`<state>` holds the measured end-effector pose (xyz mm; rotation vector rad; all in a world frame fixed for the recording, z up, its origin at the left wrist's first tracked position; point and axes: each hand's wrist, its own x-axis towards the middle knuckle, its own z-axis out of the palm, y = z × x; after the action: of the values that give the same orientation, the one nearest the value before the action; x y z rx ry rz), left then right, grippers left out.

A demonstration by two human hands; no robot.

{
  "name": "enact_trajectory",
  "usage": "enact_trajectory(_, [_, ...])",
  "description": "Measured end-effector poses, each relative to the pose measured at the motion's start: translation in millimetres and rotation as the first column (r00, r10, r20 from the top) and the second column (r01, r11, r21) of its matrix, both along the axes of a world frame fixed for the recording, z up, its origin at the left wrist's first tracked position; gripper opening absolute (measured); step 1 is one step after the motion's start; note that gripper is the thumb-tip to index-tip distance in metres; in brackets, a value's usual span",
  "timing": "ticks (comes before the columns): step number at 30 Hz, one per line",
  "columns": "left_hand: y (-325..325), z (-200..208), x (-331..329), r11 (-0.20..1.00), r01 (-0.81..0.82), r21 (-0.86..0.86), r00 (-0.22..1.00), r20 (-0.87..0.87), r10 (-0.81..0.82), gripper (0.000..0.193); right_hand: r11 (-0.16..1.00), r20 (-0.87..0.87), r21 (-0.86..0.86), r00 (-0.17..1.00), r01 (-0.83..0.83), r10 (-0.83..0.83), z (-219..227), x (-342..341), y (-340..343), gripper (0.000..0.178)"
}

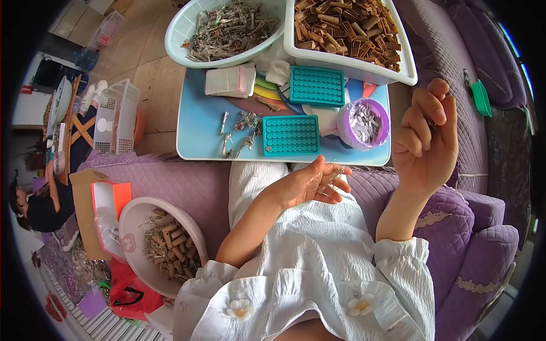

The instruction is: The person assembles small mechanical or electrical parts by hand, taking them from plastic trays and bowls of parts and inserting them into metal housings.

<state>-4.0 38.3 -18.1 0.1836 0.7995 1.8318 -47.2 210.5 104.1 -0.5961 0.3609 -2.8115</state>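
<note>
I saw the left grip (309,186) loosely holding clear strands (334,176), tray (290,135) just beyond; the right grip (426,136) looked narrow, content unclear. Untangled strands seemed best.

Compartment trays (290,135), one behind the other, on a tabletop (196,131)
Loose strips (246,121) lie left of the front tray, stacked bags (227,81) left of the rear tray (317,86); a tub (345,134) stands right. Behind, a colander (176,48) sits left of a bin (341,62).
</note>
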Motion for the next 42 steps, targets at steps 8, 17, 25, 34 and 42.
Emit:
enact_trajectory(8, [-16.2, 11.2, 4.9, 0.971, -0.102, 0.218, 0.99, 0.114, 0.078, 0.104, 0.991, 0.101, 0.085, 0.989, 0.103, -0.112, -13.7, -8.0, -2.6, 0.029])
enact_trajectory(17, [-33.4, 17.9, 9.6, 0.955, -0.174, 0.241, 0.984, 0.09, 0.156, 0.085, 0.952, 0.172, 0.217, 0.952, 0.215, -0.254, -23.0, -15.2, -6.2, 0.025])
enact_trajectory(25, [-44.8, 31.4, 11.8, 0.915, -0.404, -0.016, 0.915, -0.024, 0.404, 0.044, 0.654, 0.03, 0.669, 0.866, 0.353, -0.499, -33.2, -14.6, 0.2, 0.02])
enact_trajectory(34, [-42.9, 30.3, 15.6, 0.802, -0.578, -0.15, 0.807, -0.249, 0.535, 0.039, -0.303, -0.703, 0.636, 0.695, 0.71, 0.154, -32.9, 25.6, -27.6, 0.038])
enact_trajectory(42, [-41.4, 49.7, 26.9, 0.707, -0.68, -0.194, 0.709, -0.42, 0.567, 0.025, 0.049, -0.358, 0.933, 0.932, 0.355, 0.06, -48.2, 47.6, -50.6, 0.015])
